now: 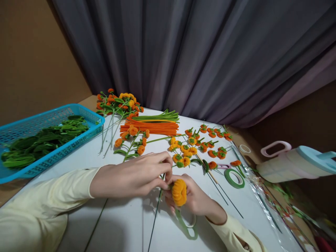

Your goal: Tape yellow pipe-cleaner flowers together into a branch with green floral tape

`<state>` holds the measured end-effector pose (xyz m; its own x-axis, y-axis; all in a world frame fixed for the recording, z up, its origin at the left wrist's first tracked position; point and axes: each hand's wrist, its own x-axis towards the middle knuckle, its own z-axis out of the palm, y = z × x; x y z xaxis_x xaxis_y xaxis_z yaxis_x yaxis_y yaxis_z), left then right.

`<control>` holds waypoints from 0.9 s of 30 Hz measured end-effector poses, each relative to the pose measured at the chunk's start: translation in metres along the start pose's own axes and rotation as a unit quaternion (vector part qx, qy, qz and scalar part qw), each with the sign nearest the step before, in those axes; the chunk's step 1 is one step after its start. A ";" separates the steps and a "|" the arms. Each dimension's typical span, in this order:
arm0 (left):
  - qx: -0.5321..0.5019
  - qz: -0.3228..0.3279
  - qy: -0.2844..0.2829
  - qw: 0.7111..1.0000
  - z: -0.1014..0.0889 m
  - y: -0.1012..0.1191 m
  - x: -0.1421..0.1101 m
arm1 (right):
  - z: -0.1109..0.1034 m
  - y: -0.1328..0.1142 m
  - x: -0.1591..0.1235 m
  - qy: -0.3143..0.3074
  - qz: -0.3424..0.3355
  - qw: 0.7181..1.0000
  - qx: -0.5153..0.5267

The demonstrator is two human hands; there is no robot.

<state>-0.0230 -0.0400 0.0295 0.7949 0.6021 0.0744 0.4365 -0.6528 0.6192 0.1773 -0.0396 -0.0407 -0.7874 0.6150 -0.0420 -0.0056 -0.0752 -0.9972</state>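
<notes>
My left hand point(139, 176) reaches in from the left, its thumb and fingers pinched on the thin green stem of a flower. My right hand point(194, 196) is closed around the same piece, just under its fluffy yellow-orange pipe cleaner flower head point(179, 192). The fingertips of both hands nearly meet at the stem, and the exact grip is partly hidden. Below my right hand shows a blurred roll of green floral tape point(193, 232); whether it hangs or lies on the table I cannot tell. A long dark wire point(154, 224) runs down below the hands.
On the white table point(126, 224) lie orange pipe cleaners point(149, 128), several flower heads point(191, 141), a finished spray point(133, 131) and another green tape roll point(235, 178). A blue basket point(60, 150) of green leaves stands left, a lidded cup point(294, 164) right. Curtains point(168, 52) hang behind.
</notes>
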 end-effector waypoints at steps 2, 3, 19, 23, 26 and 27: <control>0.003 0.000 -0.006 1.000 0.001 0.002 -0.002 | 0.000 -0.002 0.000 -0.003 -0.002 1.000 -0.016; 0.000 -0.001 -0.011 1.000 0.001 0.003 -0.003 | 0.000 -0.003 0.000 -0.007 -0.001 1.000 -0.024; -0.002 -0.046 -0.027 0.999 -0.003 0.003 0.000 | 0.004 -0.003 0.001 -0.010 -0.021 0.994 -0.105; -0.011 -0.023 -0.029 0.999 -0.006 0.000 0.003 | 0.005 -0.002 0.000 -0.038 -0.021 0.996 -0.078; -0.022 -0.008 -0.037 0.999 -0.008 -0.001 0.005 | 0.004 0.001 0.000 -0.054 -0.024 0.997 -0.055; -0.023 -0.006 -0.038 0.999 -0.009 -0.002 0.006 | 0.004 0.002 0.000 -0.056 -0.025 0.997 -0.050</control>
<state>-0.0226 -0.0313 0.0358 0.8207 0.5712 0.0078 0.4275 -0.6232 0.6549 0.1746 -0.0424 -0.0427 -0.8511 0.5250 0.0099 0.0107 0.0362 -0.9993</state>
